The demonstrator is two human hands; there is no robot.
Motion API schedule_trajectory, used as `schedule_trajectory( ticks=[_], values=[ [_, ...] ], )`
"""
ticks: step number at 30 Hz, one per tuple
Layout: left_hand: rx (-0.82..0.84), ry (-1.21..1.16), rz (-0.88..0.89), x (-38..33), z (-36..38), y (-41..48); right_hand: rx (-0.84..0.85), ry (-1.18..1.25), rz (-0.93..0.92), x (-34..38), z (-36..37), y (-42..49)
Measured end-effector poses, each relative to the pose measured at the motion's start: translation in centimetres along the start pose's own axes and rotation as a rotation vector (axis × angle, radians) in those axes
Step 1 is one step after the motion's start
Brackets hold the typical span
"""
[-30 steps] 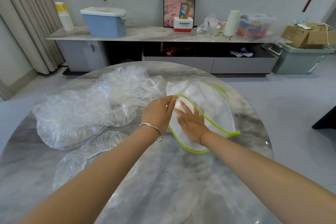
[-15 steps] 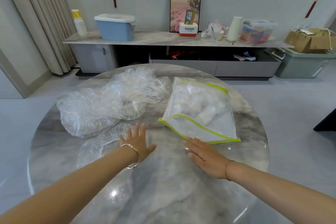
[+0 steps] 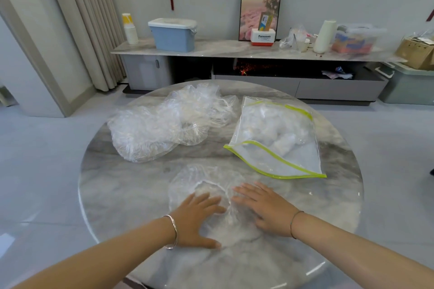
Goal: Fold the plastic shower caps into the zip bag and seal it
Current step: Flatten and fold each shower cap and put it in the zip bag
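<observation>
One clear plastic shower cap lies spread flat on the near middle of the round marble table. My left hand and my right hand both press flat on it with straight fingers. A clear zip bag with a yellow-green zip edge lies at the right, its mouth gaping toward me, with folded caps bunched inside. A heap of loose crumpled shower caps sits at the far left of the table.
Beyond the table stands a long low cabinet carrying a blue bin, a picture frame, cups and boxes. Curtains hang at the left. Grey floor surrounds the table.
Both hands left the zip bag and drew back toward me. A single cap from the left now lies in front of me under both flat palms.
</observation>
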State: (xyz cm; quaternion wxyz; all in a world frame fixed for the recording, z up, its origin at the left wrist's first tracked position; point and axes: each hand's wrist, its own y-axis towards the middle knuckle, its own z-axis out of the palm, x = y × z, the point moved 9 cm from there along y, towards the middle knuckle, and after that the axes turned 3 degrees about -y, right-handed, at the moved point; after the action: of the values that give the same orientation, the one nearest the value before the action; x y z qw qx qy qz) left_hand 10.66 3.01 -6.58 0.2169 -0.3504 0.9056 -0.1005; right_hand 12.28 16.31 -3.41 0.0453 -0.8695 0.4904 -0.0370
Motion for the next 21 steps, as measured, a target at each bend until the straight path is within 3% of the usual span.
schedule_trajectory(
  ticks=[4, 7, 11, 14, 16, 18, 21],
  values=[
    [-0.125, 0.059, 0.047, -0.8, -0.5, 0.0, -0.155, -0.057, -0.053, 0.2, -0.6, 0.3],
    [-0.144, 0.124, 0.042, -0.9, -0.3, -0.2, -0.195, 0.140, 0.005, -0.1, -1.7, 0.1],
    [-0.231, 0.048, 0.030, -1.6, -1.6, -0.8, -0.239, 0.548, 0.247, -1.6, -2.0, -0.8],
    [-0.360, -0.143, -0.118, -0.5, -3.3, -1.0, -0.273, 0.897, 0.364, -2.3, -1.9, -1.0],
    [-0.371, -0.459, -0.158, 0.7, -3.5, -0.9, -0.264, 1.009, 0.419, -2.5, -1.5, -1.1],
    [-0.352, -0.710, -0.161, 1.5, -3.5, -0.9, -0.242, 1.038, 0.453, -2.7, -0.9, -1.2],
    [-0.361, -0.814, -0.171, 2.0, -3.9, -0.9, -0.227, 1.007, 0.471, -2.8, -0.2, -1.1]
  ],
)
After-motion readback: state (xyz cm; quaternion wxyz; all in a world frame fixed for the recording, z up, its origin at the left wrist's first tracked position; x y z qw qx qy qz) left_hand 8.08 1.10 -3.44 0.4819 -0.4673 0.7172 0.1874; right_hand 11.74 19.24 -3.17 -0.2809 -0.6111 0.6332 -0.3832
